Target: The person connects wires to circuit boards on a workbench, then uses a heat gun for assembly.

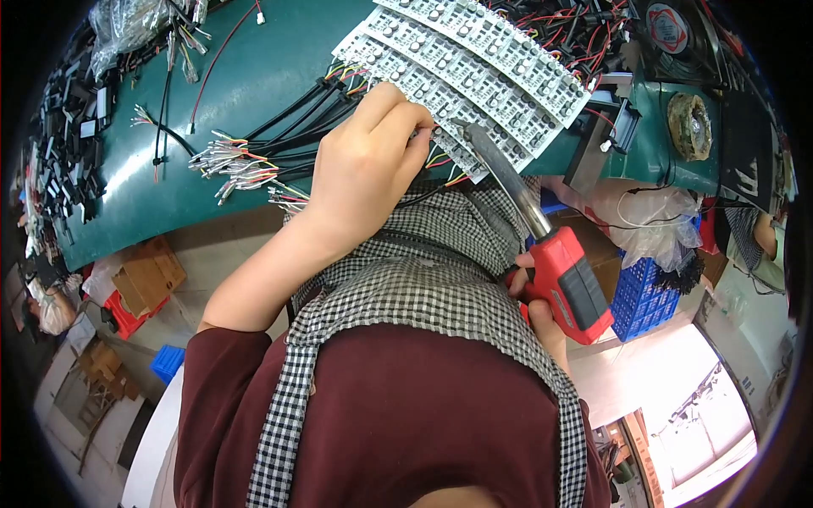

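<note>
The left hand (368, 161) sits at the centre top of the frame, fingers curled together and pressing on the near edge of a white circuit board panel (461, 72) that runs diagonally toward the upper right. Whether those fingers pinch a wire against the board I cannot tell. The right hand (542, 313), right of centre, is clamped around the red-and-grey handle of a soldering tool (563, 275); its metal barrel slants up-left and the tip meets the panel's lower edge, just beside the left fingertips.

Containers next — a blue plastic crate (639, 296) at right, under the bench, with a clear plastic bag (660, 224) hanging above it; what the crate holds is hidden. At lower left a cardboard box (152, 271) and a small red bin (127, 313) stand on the floor, contents unclear.

The surface is a green bench (254, 76). Bundles of black cable with stripped coloured wire ends (241, 161) fan out left of the hand, and black parts crowd the far left. The floor below is pale.
</note>
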`<state>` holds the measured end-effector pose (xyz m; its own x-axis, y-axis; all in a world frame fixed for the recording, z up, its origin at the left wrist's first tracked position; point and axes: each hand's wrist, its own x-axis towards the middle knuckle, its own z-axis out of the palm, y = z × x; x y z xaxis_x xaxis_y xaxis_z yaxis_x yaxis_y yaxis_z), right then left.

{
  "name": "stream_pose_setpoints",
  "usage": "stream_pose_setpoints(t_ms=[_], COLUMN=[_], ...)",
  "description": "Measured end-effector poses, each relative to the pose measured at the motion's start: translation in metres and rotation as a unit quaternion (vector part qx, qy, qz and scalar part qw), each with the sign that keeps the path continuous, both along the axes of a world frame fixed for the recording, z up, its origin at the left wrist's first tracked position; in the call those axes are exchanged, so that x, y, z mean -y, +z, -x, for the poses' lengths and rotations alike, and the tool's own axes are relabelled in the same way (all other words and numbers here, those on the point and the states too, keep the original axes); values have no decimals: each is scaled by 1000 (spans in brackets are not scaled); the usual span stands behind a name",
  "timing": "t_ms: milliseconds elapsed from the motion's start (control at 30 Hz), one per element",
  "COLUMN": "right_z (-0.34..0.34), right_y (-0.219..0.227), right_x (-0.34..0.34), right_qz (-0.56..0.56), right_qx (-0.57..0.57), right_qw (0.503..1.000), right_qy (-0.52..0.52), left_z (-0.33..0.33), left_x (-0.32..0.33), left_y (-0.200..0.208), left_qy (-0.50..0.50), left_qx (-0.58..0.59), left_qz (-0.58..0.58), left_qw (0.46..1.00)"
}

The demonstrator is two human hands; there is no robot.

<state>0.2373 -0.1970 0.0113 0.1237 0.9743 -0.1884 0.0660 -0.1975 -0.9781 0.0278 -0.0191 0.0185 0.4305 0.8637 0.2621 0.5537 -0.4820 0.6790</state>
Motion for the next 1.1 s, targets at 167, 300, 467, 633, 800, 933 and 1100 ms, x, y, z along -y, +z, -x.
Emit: stream_pose_setpoints(t_ms=[167,300,467,633,800,933,1100], right_z=[-7,-8,-1,-4,-2,2,1], right_y=[-1,-3,-14,-17,-14,-7,-17], right_x=[-4,-3,3,4,2,-1,4], right_qz=[20,11,-16,-37,-6,-3,-57], right_qx=[22,81,42,59,59,77,27], right_qw=[999,995,999,998,998,996,998], right_qy=[35,60,-6,-7,-10,-35,-17], left_z=[-6,-6,-6,-8,-9,-7,-6], left_x=[4,5,4,5,6,6,6], left_y=[-11,-12,-10,-7,-7,-5,-6], left_qy=[54,52,49,50,55,53,50], left_qx=[-27,-42,-41,-51,-55,-48,-47], left_qz=[-103,-108,-106,-96,-80,-85,-82], left_qw=[993,992,992,993,994,994,994])
